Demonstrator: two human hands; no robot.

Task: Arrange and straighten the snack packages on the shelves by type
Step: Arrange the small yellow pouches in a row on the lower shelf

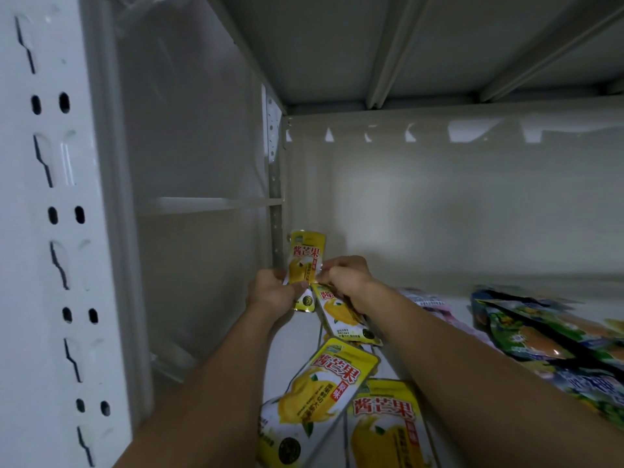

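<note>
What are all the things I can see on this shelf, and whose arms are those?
Upright mango packet: one, yellow, back left corner of the shelf, held by both hands.
Lying mango packets: three, yellow, in a line toward the front.
Green and blue packets: a pile, count unclear, right side.
Pink packet: at least one, pale pink, behind the right forearm.
Shelf unit: one, white metal, with a slotted post at left.
Left hand: grips the upright packet.
Right hand: pinches the same packet.
</note>
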